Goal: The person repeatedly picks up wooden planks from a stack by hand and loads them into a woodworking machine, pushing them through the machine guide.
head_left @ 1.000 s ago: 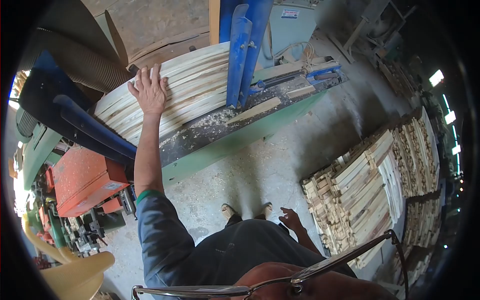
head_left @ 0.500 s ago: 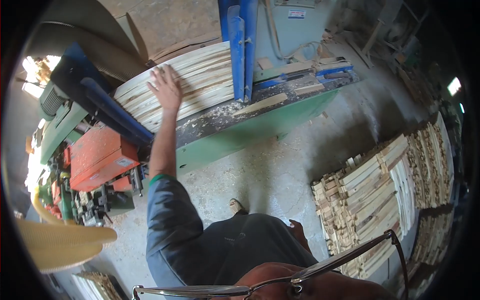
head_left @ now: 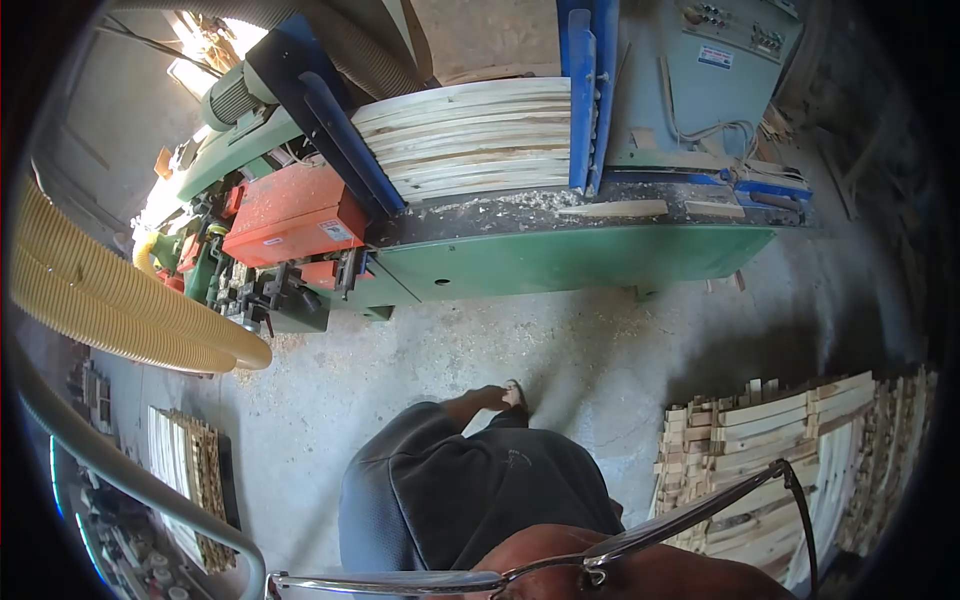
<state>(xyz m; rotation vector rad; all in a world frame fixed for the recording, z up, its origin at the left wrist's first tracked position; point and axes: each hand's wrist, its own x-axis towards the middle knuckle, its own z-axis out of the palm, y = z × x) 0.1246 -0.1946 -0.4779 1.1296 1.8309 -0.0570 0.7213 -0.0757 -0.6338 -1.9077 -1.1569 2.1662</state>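
Observation:
My left hand (head_left: 490, 398) hangs low in front of my body, above the concrete floor and close to my foot. It touches no wood, and its fingers are too small and merged with the foot to read. My right hand is out of sight behind my shirt. Ahead, a stack of thin pale wooden slats (head_left: 480, 135) lies between two blue upright guides (head_left: 581, 110) on the bed of a green machine (head_left: 580, 258).
An orange box (head_left: 290, 215) and a motor (head_left: 232, 98) sit at the machine's left. Yellow ribbed hoses (head_left: 130, 310) hang at left. Stacked slats (head_left: 765, 430) stand at right, a smaller stack (head_left: 190, 480) at lower left. A control cabinet (head_left: 720, 90) stands behind.
My left hand has come off the slat stack and dropped down beside my body. The view has turned left, and my right hand has gone out of sight.

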